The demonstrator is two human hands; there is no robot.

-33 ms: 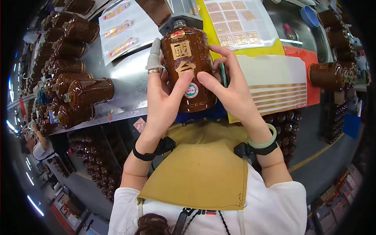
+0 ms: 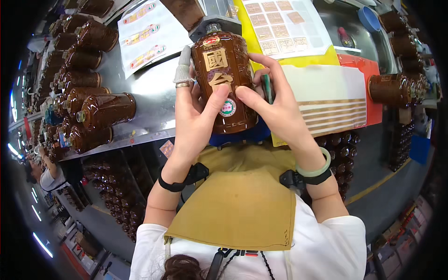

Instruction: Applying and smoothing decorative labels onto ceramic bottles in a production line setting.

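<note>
The right hand (image 2: 279, 109) shifted slightly, thumb on glossy, perhaps glass bottle (image 2: 235, 58).

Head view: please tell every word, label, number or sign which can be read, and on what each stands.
Brown bottle: two large gold characters, lower one partly covered; legible wording not copied here.
Its red emblem: too small.
Its round green-white sticker: too small.
White sheet at left: three curved labels, too small.
Sheet with gold squares: too small.
White shirt: dark print, partly covered, unreadable.
</note>
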